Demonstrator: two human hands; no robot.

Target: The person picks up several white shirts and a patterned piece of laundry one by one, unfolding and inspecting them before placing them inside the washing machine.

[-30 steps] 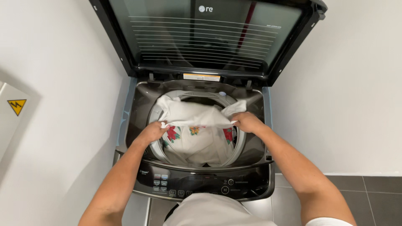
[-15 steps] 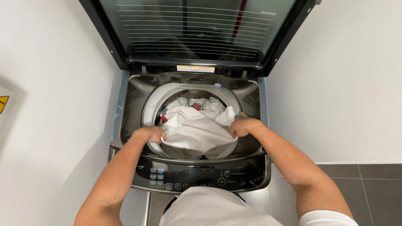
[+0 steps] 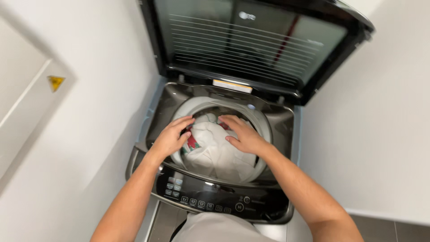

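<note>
Your left hand (image 3: 172,136) sits at centre frame, fingers spread wide and flat, holding nothing, palm pressing down on the left side of the cloth (image 3: 215,150). Your right hand (image 3: 242,134) is just right of it, also wide open and flat, fingers pointing to the upper left, resting on top of the cloth's right side. The two hands are near each other but apart, fingertips over the upper part of the drum (image 3: 262,123)

The cloth is white with red and green floral print showing at its left edge, bunched inside the drum at centre frame, below the rim. The washer (image 3: 154,112) is a dark top-loader; its glass lid (image 3: 251,40) stands open across the top of the frame. The control panel (image 3: 210,199) runs along the lower centre, just under your forearms. White walls on both sides; a yellow warning sticker (image 3: 55,82) sits at upper left. Dark floor tile shows at lower right
</note>
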